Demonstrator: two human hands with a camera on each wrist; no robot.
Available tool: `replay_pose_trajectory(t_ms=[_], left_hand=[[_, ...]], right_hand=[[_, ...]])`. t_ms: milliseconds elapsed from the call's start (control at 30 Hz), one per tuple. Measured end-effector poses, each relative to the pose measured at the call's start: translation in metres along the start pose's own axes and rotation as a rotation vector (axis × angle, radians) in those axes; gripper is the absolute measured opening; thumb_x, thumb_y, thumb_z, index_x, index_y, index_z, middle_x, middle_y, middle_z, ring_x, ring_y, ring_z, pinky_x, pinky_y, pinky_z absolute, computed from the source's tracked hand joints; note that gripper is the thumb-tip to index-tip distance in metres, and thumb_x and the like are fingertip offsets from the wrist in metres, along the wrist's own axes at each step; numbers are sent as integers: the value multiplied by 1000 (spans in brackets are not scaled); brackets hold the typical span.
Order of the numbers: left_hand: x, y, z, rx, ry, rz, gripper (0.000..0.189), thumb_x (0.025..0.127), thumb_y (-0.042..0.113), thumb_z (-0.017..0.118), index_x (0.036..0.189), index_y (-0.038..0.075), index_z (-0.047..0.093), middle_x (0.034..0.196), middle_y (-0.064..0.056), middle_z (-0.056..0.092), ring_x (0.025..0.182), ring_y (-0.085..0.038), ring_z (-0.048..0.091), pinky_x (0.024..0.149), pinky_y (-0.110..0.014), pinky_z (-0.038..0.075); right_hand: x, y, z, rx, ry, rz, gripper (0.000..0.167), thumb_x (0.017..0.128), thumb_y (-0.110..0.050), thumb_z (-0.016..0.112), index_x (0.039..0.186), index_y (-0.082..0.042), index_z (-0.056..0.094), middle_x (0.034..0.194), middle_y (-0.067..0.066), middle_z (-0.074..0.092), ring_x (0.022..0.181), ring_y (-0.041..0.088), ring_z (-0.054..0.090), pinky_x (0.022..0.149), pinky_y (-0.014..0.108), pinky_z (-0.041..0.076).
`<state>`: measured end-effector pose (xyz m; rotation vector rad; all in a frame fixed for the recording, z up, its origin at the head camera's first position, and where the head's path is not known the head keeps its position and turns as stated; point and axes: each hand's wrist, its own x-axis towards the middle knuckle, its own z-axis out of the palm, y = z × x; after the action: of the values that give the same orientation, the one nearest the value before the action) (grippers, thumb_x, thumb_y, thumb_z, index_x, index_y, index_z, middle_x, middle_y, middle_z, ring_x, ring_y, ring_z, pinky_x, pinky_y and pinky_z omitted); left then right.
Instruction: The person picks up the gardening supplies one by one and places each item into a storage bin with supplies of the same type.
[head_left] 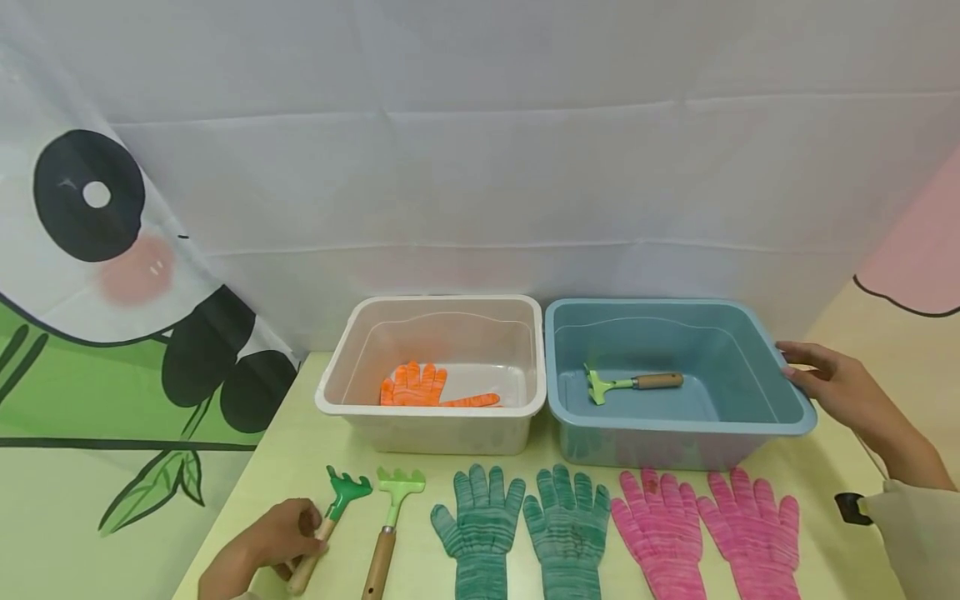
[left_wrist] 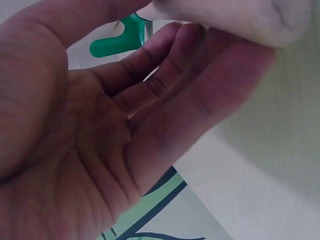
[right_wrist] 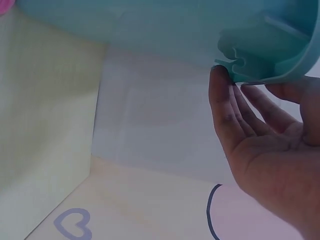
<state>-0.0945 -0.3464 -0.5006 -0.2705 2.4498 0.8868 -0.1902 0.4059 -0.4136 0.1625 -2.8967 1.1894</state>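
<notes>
My left hand [head_left: 273, 537] pinches the pale wooden handle [left_wrist: 240, 20] of a small hand rake with a dark green head [head_left: 348, 490], at the table's near left. In the left wrist view the fingers reach to that handle's end. My right hand [head_left: 851, 392] holds the right rim of a blue plastic basin [head_left: 637, 450], with fingertips [right_wrist: 220, 75] under the rim. Inside the basin lies a light green hand rake [head_left: 637, 382] with a brown handle. Another light green rake [head_left: 390, 525] lies right of the left hand.
A white basin [head_left: 442, 433] holding an orange glove [head_left: 412, 385] stands left of the blue one. Teal gloves [head_left: 480, 525] and pink gloves [head_left: 663, 529] lie along the front of the pale table [head_left: 288, 450]. A white cloth backdrop [head_left: 480, 183] rises behind.
</notes>
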Motion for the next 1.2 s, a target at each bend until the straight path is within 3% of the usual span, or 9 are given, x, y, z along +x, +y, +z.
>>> replay_pose_trajectory(t_ms=[233, 300, 400, 667, 767, 833, 1000, 1167, 1200], left_hand=[[2, 0, 0, 32, -8, -12, 18, 90, 0, 78, 95, -1, 61, 87, -8, 61, 70, -22, 67, 58, -40, 63], [2, 1, 0, 31, -6, -16, 17, 89, -1, 78, 94, 0, 62, 85, -8, 61, 69, -22, 67, 57, -40, 63], [2, 2, 0, 28, -5, -13, 15, 89, -2, 77, 92, 1, 62, 83, -7, 60, 68, -22, 66, 57, -39, 63], [2, 0, -2, 10, 9, 22, 13, 86, -4, 74, 91, 2, 63, 84, -7, 59, 68, -21, 63, 56, -41, 63], [1, -1, -5, 2, 11, 62, 13, 85, -4, 73, 92, 2, 63, 85, -6, 59, 68, -21, 63, 55, -40, 62], [1, -2, -8, -6, 6, 91, 14, 85, -4, 73, 93, 2, 63, 85, -5, 59, 69, -20, 63, 54, -39, 62], [1, -3, -14, -28, -27, 182, 16, 86, -5, 74, 95, 3, 64, 88, -5, 63, 71, -21, 65, 53, -41, 62], [3, -4, -21, -94, -96, 293, 16, 88, -5, 75, 100, -1, 64, 87, -6, 64, 74, -24, 67, 54, -43, 62], [3, -5, -22, -118, -119, 313, 16, 89, -5, 75, 101, -2, 64, 87, -6, 64, 75, -25, 68, 54, -43, 62]], right_hand=[[3, -10, -5, 23, -52, 77, 59, 113, -20, 51, 156, 17, 32, 149, 48, 40, 94, -18, 50, 71, 14, 54], [4, -13, -6, 22, -66, 101, 60, 113, -20, 51, 156, 17, 32, 150, 48, 38, 101, 0, 65, 72, 15, 56], [6, -16, -7, 29, -81, 137, 60, 113, -20, 51, 157, 16, 30, 152, 48, 37, 108, 20, 69, 73, 17, 57], [8, -18, -9, 52, -89, 183, 60, 113, -19, 52, 158, 15, 30, 154, 47, 35, 114, 30, 69, 80, 30, 64], [8, -17, -8, 56, -78, 181, 60, 112, -18, 53, 157, 15, 32, 153, 47, 37, 105, 11, 67, 78, 23, 62], [9, -16, -9, 67, -75, 181, 59, 112, -17, 54, 157, 15, 32, 154, 47, 36, 104, 10, 66, 76, 19, 60], [9, -16, -9, 66, -84, 204, 60, 112, -17, 53, 158, 14, 30, 155, 47, 33, 116, 32, 66, 73, 15, 56], [9, -17, -9, 73, -88, 210, 61, 112, -16, 52, 159, 15, 29, 155, 48, 32, 109, 21, 67, 73, 16, 55], [8, -17, -9, 75, -89, 211, 61, 112, -17, 52, 159, 14, 28, 155, 48, 32, 110, 25, 68, 74, 17, 56]])
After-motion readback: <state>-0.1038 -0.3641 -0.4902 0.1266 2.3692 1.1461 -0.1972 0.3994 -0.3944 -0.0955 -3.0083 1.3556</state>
